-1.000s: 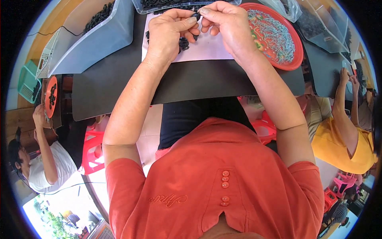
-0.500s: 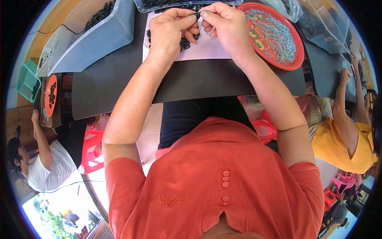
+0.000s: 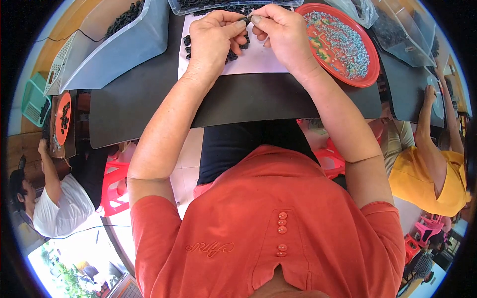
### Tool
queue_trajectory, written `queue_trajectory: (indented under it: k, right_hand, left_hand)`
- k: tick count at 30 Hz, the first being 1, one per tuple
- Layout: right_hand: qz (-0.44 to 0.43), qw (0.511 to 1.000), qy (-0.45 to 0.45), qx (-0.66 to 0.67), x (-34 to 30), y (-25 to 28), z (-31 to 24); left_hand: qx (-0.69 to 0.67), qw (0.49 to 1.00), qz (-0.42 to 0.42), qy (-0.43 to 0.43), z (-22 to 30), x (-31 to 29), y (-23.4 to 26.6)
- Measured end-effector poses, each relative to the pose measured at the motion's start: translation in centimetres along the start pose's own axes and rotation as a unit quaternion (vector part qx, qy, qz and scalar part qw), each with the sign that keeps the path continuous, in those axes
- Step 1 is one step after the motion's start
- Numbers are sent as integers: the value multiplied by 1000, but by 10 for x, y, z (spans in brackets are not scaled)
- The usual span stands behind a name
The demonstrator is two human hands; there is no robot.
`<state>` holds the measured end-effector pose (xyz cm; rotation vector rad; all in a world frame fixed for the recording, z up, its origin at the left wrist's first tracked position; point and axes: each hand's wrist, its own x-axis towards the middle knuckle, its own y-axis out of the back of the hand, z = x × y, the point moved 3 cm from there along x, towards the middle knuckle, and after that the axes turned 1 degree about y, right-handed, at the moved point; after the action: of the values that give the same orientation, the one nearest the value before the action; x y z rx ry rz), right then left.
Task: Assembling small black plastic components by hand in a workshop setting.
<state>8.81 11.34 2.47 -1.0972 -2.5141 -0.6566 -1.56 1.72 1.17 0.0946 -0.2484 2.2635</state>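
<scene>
— Head view first: what is held by the left hand [image 3: 211, 42]?

— A small black part [image 3: 246, 21] is pinched between its thumb and forefinger, above the white sheet [image 3: 258, 57]. The right hand [image 3: 280, 32] is closed narrowly against the same part from the other side, fingertips meeting those of the left; a thin pale piece is seen under its fingers, though what it is cannot be told.

— And where is the rest placed, relative to that white sheet?

— The sheet is laid on a black mat [image 3: 149, 94] on the counter. Loose black parts [image 3: 237, 47] are scattered on the sheet, partly hidden under the hands. Just right of the sheet a red round tray [image 3: 370, 74] is set, filled with small silvery pieces [image 3: 338, 42]. At the far edge of the sheet a clear shallow tray [image 3: 174, 7] with more black parts is seen. Left of the sheet a grey bin [image 3: 124, 47] is tilted, dark parts inside it.

— Are other people seen?

— Well left of the sheet a person in a white shirt [image 3: 52, 208] is seated beside an orange dish [image 3: 63, 116]; well right of it, a person in yellow [image 3: 427, 171] is reaching to the counter.
</scene>
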Motion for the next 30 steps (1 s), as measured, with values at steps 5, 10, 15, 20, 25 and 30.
queue_trajectory:
  k: [5, 10, 15, 20, 25, 30]
  right_hand:
    - [-47, 971, -163, 168, 4, 1, 11]
    - [-47, 977, -157, 137, 4, 2, 9]
    - [-9, 998, -52, 30, -1, -1, 7]
    - [52, 983, 96, -147, -3, -6, 5]
    - [87, 962, 184, -181, -7, -10, 15]
    - [47, 985, 124, -115, -6, -7, 17]
  left_hand:
    - [11, 1000, -6, -4, 1, 0, 0]
    - [19, 1000, -10, 0, 1, 0, -1]
    - [65, 998, 1, -4, 1, -3, -3]
    - [96, 995, 14, -6, -3, -3, -4]
    - [131, 991, 27, -7, -5, -4, -6]
    - [149, 988, 33, -28, -2, -5, -5]
